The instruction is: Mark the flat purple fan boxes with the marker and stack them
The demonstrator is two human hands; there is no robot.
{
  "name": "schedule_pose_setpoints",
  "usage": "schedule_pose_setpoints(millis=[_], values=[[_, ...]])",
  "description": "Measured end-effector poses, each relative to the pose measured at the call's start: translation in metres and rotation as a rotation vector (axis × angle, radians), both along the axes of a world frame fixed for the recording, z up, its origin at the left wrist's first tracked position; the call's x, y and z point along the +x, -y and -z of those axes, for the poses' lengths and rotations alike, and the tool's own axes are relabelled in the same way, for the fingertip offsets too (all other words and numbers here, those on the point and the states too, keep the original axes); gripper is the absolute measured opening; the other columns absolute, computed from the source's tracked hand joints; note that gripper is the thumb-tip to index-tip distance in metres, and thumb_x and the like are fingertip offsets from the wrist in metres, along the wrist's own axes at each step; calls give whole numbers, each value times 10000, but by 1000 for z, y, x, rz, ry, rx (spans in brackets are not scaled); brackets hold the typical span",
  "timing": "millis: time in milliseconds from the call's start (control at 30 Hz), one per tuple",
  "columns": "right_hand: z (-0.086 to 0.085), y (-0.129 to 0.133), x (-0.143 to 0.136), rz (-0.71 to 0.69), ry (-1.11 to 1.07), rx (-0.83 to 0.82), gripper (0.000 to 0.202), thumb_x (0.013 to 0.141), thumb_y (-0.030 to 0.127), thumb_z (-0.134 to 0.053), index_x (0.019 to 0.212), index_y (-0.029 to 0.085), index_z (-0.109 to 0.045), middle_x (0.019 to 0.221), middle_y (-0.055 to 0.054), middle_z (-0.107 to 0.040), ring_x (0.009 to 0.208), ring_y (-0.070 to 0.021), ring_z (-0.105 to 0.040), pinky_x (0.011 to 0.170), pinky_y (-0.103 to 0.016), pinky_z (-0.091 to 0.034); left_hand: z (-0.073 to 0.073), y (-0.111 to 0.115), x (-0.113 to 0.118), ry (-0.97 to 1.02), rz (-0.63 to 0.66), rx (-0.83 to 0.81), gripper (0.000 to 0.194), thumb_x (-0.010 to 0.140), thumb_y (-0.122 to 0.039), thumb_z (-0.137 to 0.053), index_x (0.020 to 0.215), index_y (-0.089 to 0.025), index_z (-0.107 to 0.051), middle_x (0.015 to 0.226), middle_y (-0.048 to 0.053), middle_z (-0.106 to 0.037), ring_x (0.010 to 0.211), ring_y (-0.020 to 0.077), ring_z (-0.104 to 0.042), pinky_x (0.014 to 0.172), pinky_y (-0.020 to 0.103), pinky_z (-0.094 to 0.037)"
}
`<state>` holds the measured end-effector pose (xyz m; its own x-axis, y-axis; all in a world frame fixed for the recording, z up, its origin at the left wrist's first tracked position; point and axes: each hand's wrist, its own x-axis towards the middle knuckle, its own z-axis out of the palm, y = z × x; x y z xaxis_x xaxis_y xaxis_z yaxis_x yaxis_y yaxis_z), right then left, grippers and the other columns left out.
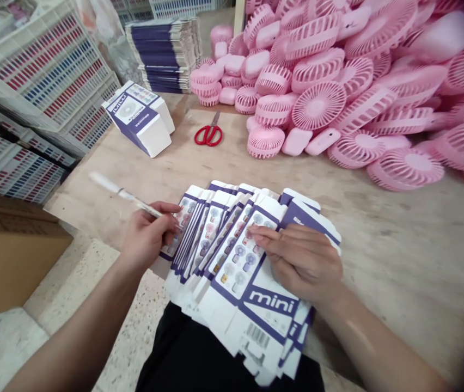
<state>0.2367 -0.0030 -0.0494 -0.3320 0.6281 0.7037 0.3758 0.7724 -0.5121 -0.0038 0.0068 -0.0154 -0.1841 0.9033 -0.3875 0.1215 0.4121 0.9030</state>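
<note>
Cartons point(236, 256), flattened pieces of purple-and-white cardboard printed with small fans, are lying in an overlapping spread at the near edge of the pale wooden worktop point(403, 245), their lower ends overhanging my black-clothed lap point(183, 348). My left hand point(150, 234) is holding a slim pale stick point(134, 201) with a blurred white end, fingers closed around it, at the spread's left side. My right hand point(303, 261) is bending over the top carton with thumb and fingertips drawn nearly together; whether it is pinching any cardboard, I cannot tell. I am judging this to be the step of working over the fanned cartons, stick in hand, so the next move is calling for a steadying right hand and a light touch on the exposed edges. Toward the worktop's left edge, two folded-up purple-and-white cardboard boxes point(138, 120) are sitting; red-handled scissors point(208, 134) are lying between them and a heap of pink plastic fans point(317, 103) occupying the far right corner.
</note>
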Motion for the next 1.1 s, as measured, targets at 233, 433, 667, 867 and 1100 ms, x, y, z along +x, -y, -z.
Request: schedule_pose_setpoints(millis=[233,433,667,867,1100], values=[[-1,0,0,4,-12,-15,273,741,5,-484,884,178,-640,857,-90,-720,583,-130,-655,428,-255,-428,29,4,-6,-482,-129,265,9,653,-180,-538,661,-177,-537,481,-44,-515,417,91,-470,397,194,-346],[-2,0,0,8,-7,-21,276,741,5,-476,877,182,-638,864,-84,-719,598,-136,-660,431,-256,-436,19,4,-2,-541,-133,262,24,657,-194,-549,660,-171,-551,463,-36,-514,426,102,-480,392,191,-350],[0,0,0,-4,-9,-7,267,729,-8,-483,872,155,-639,860,-109,-717,648,-157,-677,451,-260,-453,-9,-10,-14,-11,160,-191,492,589,-178,-595,1077,-119,-570,487,-28,-545,342,79,-408,328,185,-288],[-1,0,0,1,-10,-9,271,745,5,-462,871,174,-632,853,-88,-720,667,-157,-679,454,-264,-457,-18,-1,-9,196,173,-273,533,533,-206,-604,1060,-131,-574,475,-26,-523,346,97,-423,290,185,-233],[-1,0,1,-3,-5,-5,270,733,-11,-497,892,164,-628,871,-114,-715,600,-137,-658,432,-256,-434,11,2,-3,-266,-152,155,65,640,-172,-562,704,-165,-565,444,-35,-524,374,84,-437,349,183,-303]])
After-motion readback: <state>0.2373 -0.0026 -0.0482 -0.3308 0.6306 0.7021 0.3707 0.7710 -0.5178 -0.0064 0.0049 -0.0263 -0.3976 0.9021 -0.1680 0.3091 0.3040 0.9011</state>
